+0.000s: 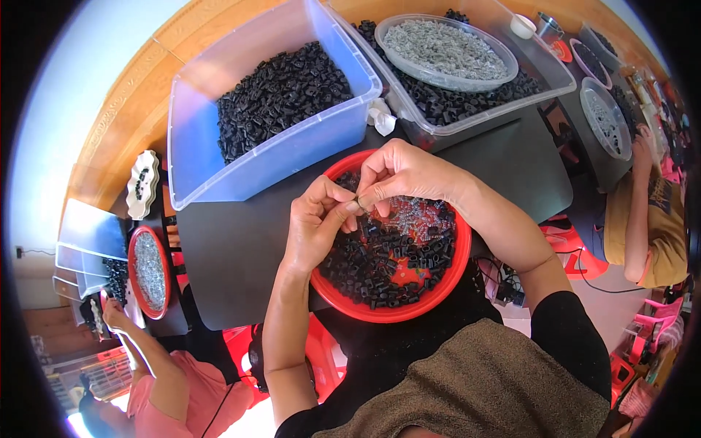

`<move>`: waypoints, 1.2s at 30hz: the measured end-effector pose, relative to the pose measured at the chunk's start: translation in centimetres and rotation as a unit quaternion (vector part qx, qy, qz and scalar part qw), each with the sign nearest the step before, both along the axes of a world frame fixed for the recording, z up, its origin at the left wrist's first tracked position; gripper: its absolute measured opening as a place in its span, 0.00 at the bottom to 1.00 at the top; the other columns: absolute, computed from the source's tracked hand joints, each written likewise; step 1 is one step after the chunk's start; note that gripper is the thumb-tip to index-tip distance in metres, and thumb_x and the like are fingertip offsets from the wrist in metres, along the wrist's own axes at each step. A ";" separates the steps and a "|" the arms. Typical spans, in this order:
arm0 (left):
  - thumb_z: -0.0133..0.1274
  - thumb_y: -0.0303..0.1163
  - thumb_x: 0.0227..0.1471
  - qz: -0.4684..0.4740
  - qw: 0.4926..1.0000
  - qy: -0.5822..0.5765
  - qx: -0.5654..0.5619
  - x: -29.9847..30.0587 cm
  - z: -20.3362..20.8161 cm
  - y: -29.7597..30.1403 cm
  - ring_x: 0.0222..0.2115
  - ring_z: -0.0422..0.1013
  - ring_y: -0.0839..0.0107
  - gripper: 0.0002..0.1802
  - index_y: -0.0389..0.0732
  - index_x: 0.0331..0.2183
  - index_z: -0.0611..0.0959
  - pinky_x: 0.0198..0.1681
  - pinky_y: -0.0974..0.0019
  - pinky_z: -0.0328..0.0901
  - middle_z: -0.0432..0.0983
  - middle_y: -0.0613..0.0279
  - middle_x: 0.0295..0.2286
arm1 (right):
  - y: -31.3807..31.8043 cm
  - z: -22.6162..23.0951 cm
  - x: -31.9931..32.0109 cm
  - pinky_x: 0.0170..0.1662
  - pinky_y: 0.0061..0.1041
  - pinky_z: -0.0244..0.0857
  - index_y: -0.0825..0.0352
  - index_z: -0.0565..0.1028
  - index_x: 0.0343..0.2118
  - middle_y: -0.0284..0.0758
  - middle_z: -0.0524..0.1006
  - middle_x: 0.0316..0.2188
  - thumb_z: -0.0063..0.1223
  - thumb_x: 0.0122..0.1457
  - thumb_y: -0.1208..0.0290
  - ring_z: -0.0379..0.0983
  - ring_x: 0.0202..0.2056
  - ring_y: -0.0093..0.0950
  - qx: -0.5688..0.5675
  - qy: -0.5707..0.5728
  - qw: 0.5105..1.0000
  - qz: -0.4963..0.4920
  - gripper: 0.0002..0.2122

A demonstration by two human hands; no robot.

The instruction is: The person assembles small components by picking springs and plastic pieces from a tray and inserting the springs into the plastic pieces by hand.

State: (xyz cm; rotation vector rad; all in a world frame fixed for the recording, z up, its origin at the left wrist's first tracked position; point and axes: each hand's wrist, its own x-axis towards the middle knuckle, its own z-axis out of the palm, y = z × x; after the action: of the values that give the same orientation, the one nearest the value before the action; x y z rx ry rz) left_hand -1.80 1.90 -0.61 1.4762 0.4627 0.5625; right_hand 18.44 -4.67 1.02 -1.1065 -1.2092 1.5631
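Note:
Both my hands meet above the far side of a round red tray (463,252). My left hand (312,223) is closed in a pinch, its thumb and forefinger touching the fingertips of my right hand (409,174), which pinches too. Whatever sits between the fingertips is too small to make out. Short black plastic tube-like pieces (383,270) cover much of the tray, while small clear pieces (423,217) lie toward its far right. Part of the tray's red, patterned bottom shows between them. My hands hide some of the far left of the tray.
Beyond the tray stand a bluish plastic bin (191,150) of black pieces (285,95) and a clear bin (504,120) with a bowl of clear pieces (449,50) on top. The dark table (241,255) lies beneath. People work at left (179,387) and right (653,233).

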 end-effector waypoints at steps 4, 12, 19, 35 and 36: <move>0.50 0.18 0.56 -0.022 1.000 -0.017 -0.001 -0.2 -0.3 0.2 0.22 0.70 0.80 0.04 0.37 0.32 0.74 0.26 0.77 0.65 0.77 0.59 0.27 | 0.0 -0.1 0.0 0.27 0.19 0.69 0.72 0.78 0.26 0.34 0.78 0.20 0.63 0.51 0.75 0.74 0.21 0.20 0.001 -0.006 1.000 0.016 0.06; 0.51 0.19 0.55 -0.007 0.999 -0.029 -0.016 -0.3 1.0 -0.7 0.23 0.71 0.78 0.04 0.37 0.33 0.75 0.26 0.76 0.65 0.77 0.59 0.27 | -0.3 0.3 0.0 0.25 0.15 0.64 0.70 0.77 0.24 0.31 0.77 0.20 0.65 0.50 0.73 0.71 0.19 0.17 0.022 0.005 0.999 0.024 0.08; 0.53 0.21 0.54 0.245 0.937 -0.173 0.180 0.2 7.6 -0.5 0.19 0.70 0.77 0.03 0.37 0.32 0.75 0.22 0.76 0.65 0.77 0.56 0.25 | -0.6 -0.5 0.5 0.22 0.14 0.59 0.67 0.78 0.23 0.28 0.75 0.19 0.64 0.53 0.64 0.67 0.18 0.13 0.016 0.068 0.997 0.018 0.11; 0.41 0.40 0.59 0.315 0.821 -0.377 0.290 -7.4 13.6 -5.5 0.43 0.66 0.62 0.24 0.28 0.47 0.73 0.55 0.60 0.58 0.70 0.53 0.39 | 0.3 -0.8 -0.2 0.21 0.15 0.56 0.69 0.76 0.22 0.29 0.74 0.18 0.60 0.56 0.63 0.62 0.15 0.12 0.036 0.013 0.999 0.011 0.14; 0.41 0.40 0.59 0.324 0.820 -0.373 0.288 -7.4 13.8 -6.4 0.43 0.66 0.62 0.24 0.28 0.47 0.73 0.55 0.60 0.58 0.70 0.53 0.39 | 0.2 -0.4 -0.3 0.22 0.15 0.56 0.69 0.76 0.22 0.29 0.74 0.18 0.60 0.56 0.63 0.62 0.15 0.12 0.030 0.016 0.999 0.006 0.14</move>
State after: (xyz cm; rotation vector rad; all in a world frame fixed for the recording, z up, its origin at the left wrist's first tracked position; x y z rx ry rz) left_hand -9.20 -4.48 13.15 1.4799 0.1449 1.8791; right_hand 18.10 -4.48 0.60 -1.0335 -1.2359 1.5377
